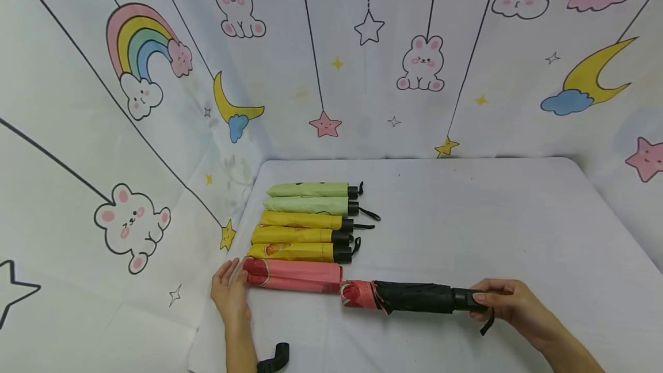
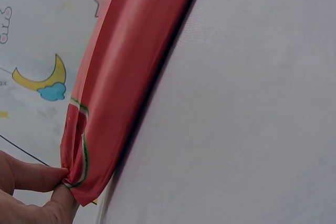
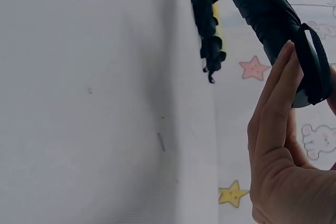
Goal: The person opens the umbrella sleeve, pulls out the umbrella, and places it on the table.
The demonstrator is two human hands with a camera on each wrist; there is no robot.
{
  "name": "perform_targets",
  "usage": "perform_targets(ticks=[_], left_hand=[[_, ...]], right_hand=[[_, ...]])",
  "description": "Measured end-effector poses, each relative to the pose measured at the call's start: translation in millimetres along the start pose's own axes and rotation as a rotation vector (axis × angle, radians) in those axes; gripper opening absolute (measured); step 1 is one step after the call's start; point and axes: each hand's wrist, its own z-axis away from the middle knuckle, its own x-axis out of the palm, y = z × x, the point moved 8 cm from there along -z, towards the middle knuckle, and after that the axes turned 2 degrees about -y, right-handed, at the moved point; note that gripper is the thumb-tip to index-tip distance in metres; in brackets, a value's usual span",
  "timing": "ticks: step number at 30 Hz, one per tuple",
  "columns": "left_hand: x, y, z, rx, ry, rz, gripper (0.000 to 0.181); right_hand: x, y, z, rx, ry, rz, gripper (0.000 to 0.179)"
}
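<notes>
Near the table's left edge, my left hand (image 1: 230, 292) pinches the left end of a long pink umbrella sleeve (image 1: 305, 276) with a watermelon print, between thumb and finger in the left wrist view. My right hand (image 1: 518, 309) grips the black handle (image 1: 466, 299) of a folded umbrella (image 1: 414, 297), black near the handle and pink-red at its far end. A black wrist strap (image 1: 487, 323) hangs below the handle. The umbrella's pink-red end meets the sleeve's right end; whether any of it sits inside, I cannot tell. In the right wrist view the fingers (image 3: 275, 114) lie along the handle.
Behind the sleeve lie several folded umbrellas in a row: yellow ones (image 1: 295, 235) nearer, two light green ones (image 1: 308, 190) farther back, black handles pointing right. A black curved object (image 1: 279, 356) shows beside the left forearm. A printed cloth (image 1: 362, 73) surrounds the white table (image 1: 466, 217).
</notes>
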Motion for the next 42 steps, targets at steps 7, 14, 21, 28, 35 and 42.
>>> perform_targets(ticks=[7, 14, 21, 28, 35, 42], left_hand=[[-1.3, -1.8, -0.8, -0.007, 0.017, 0.017, 0.056], [1.9, -1.7, -0.1, 0.001, 0.01, 0.029, 0.056], [2.7, 0.8, 0.9, 0.009, 0.007, 0.031, 0.056], [2.0, -2.4, 2.1, 0.015, 0.01, 0.042, 0.055], [0.6, -1.8, 2.7, 0.017, 0.009, 0.045, 0.055], [1.8, 1.5, 1.3, 0.023, 0.016, 0.087, 0.053]], right_hand=[[5, 13, -5.5, 0.035, -0.005, 0.041, 0.026], [11, 23, -9.0, 0.058, -0.006, 0.112, 0.027], [14, 20, -6.9, 0.044, 0.046, 0.326, 0.043], [17, 18, -5.9, 0.063, 0.101, 0.588, 0.04], [18, 14, -10.2, 0.064, 0.14, 0.656, 0.038], [23, -7, -8.7, 0.074, 0.246, 0.944, 0.034]])
